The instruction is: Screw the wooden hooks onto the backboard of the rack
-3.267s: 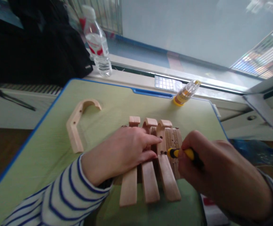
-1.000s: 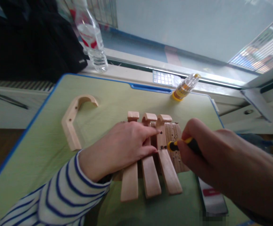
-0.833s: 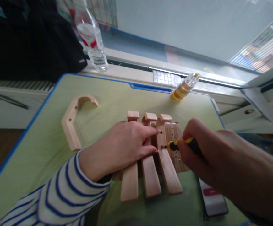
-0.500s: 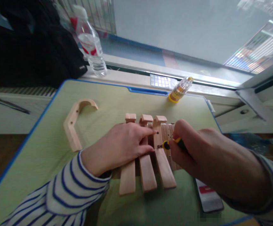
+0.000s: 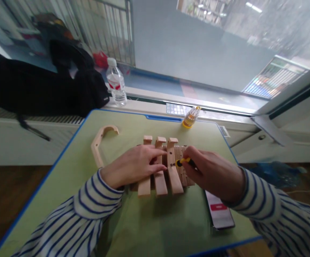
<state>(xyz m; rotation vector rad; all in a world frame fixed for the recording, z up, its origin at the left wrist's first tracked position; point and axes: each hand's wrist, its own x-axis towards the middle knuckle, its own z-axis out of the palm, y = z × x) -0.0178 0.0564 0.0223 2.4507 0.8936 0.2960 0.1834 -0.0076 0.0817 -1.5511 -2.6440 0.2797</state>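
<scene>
Mostly hidden inside the curled fingers of the right hand, a yellow-and-black screwdriver, gripped tight, tip at a wooden slat mid-way across the green desk; left hand spread flat over neighbouring slats; tip's contact too small to make out.

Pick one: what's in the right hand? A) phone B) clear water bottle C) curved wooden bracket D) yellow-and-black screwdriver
D. The right hand grips the yellow-and-black screwdriver, its tip at a hole in the wooden bar.
</scene>
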